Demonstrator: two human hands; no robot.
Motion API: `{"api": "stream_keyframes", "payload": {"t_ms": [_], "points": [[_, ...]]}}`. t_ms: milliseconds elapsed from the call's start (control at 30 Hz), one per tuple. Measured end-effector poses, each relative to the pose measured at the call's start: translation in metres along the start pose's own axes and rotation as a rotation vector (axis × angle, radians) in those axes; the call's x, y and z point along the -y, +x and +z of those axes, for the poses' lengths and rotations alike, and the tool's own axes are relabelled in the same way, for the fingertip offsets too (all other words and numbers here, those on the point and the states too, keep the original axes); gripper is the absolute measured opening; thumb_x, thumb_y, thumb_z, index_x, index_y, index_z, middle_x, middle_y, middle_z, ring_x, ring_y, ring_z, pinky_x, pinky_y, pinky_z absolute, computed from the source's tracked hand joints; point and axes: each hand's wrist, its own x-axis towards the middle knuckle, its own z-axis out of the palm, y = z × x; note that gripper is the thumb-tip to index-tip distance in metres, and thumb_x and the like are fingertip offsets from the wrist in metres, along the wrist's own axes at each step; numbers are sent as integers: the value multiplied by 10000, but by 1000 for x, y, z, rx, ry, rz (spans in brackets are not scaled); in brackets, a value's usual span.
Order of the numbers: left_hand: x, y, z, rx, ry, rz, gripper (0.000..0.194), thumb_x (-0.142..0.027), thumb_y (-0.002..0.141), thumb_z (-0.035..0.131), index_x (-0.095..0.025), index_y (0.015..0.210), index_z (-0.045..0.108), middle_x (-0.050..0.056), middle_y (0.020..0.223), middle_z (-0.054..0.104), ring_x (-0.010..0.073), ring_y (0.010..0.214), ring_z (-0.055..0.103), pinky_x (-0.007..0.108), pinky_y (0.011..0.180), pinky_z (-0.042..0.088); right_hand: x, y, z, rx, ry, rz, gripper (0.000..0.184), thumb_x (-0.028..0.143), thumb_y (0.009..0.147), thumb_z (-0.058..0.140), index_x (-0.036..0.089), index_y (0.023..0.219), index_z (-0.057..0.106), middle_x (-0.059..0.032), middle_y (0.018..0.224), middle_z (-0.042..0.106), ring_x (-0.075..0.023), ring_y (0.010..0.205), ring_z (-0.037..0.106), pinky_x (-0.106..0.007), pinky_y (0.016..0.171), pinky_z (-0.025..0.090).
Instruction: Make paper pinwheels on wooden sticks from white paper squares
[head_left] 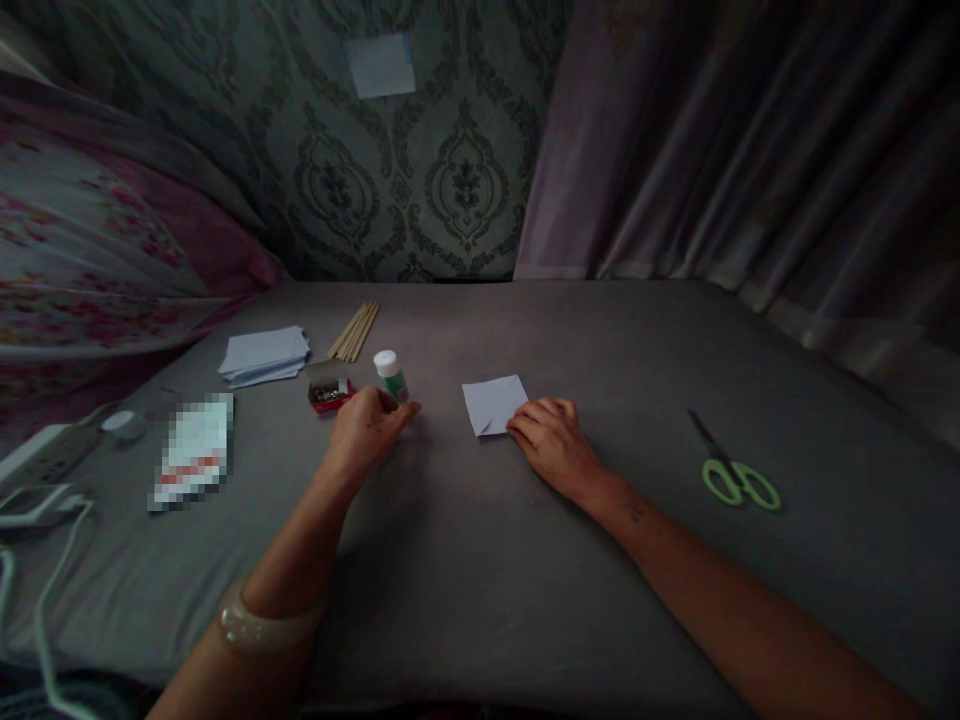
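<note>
My left hand (365, 432) is closed around the lower part of a glue stick (391, 375) with a white cap and a green label. The stick stands nearly upright, and its base is hidden by my fingers. To the right, a small square of folded white paper (491, 403) lies flat on the grey cloth. Creases show at its upper right and lower left corners. My right hand (559, 445) grips the paper's lower right edge, its fingers bent and covering that corner.
A red box of small metal pieces (328, 397), wooden sticks (355, 332) and a paper stack (262, 355) lie at left, with a blurred packet (193, 450). Green-handled scissors (731, 475) lie at right. A power strip (49, 465) and white cable (46, 625) are far left.
</note>
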Motion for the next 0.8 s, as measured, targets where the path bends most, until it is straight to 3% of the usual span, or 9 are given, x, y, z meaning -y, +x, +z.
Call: {"api": "stream_keyframes", "payload": {"t_ms": [100, 200, 300, 400, 600, 800], "points": [[-15, -10, 6, 135, 162, 101, 314, -459, 714, 624, -201, 557, 540, 27, 551, 562, 180, 533, 525, 290, 526, 350, 0, 0, -1, 16, -6, -9, 194, 209, 922, 503, 198, 866, 689, -43, 919, 659, -197, 907, 503, -353, 850, 272], [-27, -20, 20, 201, 96, 308, 267, -414, 790, 564, -189, 651, 603, 49, 640, 631, 173, 577, 564, 286, 554, 413, 0, 1, -3, 25, -3, -20, 201, 211, 924, 496, 199, 866, 687, -49, 921, 656, -199, 911, 503, -352, 853, 277], [-30, -28, 35, 215, 39, 574, 179, -327, 829, 541, -187, 834, 652, 82, 871, 679, 197, 802, 623, 324, 751, 484, 1, 0, -5, 39, -3, -31, 205, 205, 927, 487, 192, 873, 685, -57, 924, 657, -202, 920, 508, -354, 861, 282], [-26, -32, 45, 275, 56, 749, 228, -290, 856, 529, -186, 1029, 636, 101, 1070, 662, 219, 1010, 600, 367, 914, 458, 1, 0, -6, 53, -10, -50, 215, 195, 931, 474, 186, 865, 679, -62, 927, 656, -204, 920, 510, -354, 871, 282], [-21, -32, 48, 404, 199, 827, 301, -352, 882, 508, -187, 1105, 622, 112, 1132, 648, 238, 1061, 591, 389, 943, 454, -3, -1, -6, 66, 7, -136, 233, 172, 941, 428, 180, 880, 653, -62, 924, 648, -197, 916, 507, -367, 882, 271], [-22, -34, 51, 371, 254, 870, 290, -337, 891, 494, -180, 1086, 642, 116, 1078, 666, 239, 1009, 606, 397, 907, 456, -4, -1, -8, 56, 23, -60, 155, 174, 882, 481, 162, 822, 622, -69, 865, 638, -202, 882, 519, -357, 850, 297]]}}
